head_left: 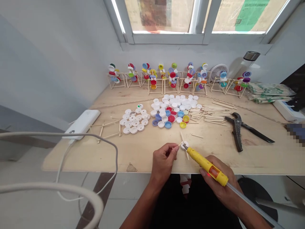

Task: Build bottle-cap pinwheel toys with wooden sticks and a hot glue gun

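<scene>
My right hand is wrapped round a yellow hot glue gun, a glue stick running out of its back end. Its nozzle points at a white bottle cap lying near the table's front edge. Thin wooden sticks reach out from that cap, one away from me and one toward me. Thumb and forefinger of my left hand pinch another short wooden stick, whose far end is at the cap. Whether the nozzle touches the cap I cannot tell.
Loose bottle caps and a pile of wooden sticks lie beyond my hands. Black-handled pliers rest at right. Several cap wheels on stick frames line the back. A white power strip is at left, cables hanging nearby.
</scene>
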{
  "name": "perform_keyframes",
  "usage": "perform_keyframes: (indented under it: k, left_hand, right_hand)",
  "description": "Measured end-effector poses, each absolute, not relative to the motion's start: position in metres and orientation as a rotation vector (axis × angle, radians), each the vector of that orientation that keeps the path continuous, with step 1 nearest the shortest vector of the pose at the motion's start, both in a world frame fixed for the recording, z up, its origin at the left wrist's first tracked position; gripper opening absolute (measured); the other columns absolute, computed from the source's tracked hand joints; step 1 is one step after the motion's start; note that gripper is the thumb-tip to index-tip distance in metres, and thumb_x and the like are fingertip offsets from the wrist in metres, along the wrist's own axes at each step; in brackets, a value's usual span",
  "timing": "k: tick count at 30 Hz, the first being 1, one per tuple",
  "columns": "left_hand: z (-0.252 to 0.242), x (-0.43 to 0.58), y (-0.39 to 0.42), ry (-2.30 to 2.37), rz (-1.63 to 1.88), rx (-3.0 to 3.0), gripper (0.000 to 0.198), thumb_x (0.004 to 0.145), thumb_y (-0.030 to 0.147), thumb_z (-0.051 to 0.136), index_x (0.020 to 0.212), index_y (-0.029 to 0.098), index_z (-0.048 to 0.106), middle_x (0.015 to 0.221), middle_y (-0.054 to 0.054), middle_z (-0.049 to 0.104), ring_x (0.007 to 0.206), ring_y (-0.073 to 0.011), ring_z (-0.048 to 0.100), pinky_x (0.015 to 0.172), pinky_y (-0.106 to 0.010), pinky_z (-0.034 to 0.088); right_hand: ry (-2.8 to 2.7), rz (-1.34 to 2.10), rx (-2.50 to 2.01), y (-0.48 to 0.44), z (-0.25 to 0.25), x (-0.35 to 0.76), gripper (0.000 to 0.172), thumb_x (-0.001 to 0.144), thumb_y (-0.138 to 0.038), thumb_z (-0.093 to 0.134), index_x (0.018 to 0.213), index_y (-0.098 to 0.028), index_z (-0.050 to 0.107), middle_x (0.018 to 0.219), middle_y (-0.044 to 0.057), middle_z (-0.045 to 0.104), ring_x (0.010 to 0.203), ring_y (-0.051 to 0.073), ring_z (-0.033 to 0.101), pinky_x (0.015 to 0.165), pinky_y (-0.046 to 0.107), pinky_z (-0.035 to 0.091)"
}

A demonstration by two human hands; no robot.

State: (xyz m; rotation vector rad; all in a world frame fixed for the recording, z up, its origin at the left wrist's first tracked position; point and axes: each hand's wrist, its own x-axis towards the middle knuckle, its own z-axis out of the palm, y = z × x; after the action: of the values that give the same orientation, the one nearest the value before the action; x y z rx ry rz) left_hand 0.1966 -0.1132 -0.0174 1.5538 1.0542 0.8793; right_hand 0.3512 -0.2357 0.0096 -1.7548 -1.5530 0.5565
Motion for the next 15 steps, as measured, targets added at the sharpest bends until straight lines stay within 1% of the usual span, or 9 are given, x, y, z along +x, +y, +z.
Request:
perform_keyframes:
  k: [6,15]
  left_hand:
    - [-0.018,0.198,-0.117,1.064,0.876,1.456,0.024,0.077,0.038,0.061,0.079,0.015,0.068,0.054,0.003,0.055,0.049,-0.0083,0.049,0.051,-0.019,0.041]
    - [-0.016,0.201,-0.121,1.066,0.869,1.44,0.024,0.076,0.039,0.061,0.077,0.015,0.068,0.053,0.003,0.054,0.05,-0.0084,0.048,0.051,-0.019,0.04]
  right_hand:
    - [-1.637,0.412,-1.719,-0.236,0.0,0.351,0.017,0.093,-0.033,0.046,0.081,-0.022,0.05,0.073,0.001,0.054,0.063,0.018,0.051,0.056,0.029,0.036]
    - [-1.621,0.328,-1.719,-0.238,-0.004,0.351,0.014,0.091,-0.029,0.046,0.081,-0.021,0.05,0.073,0.002,0.054,0.063,0.018,0.05,0.056,0.03,0.035]
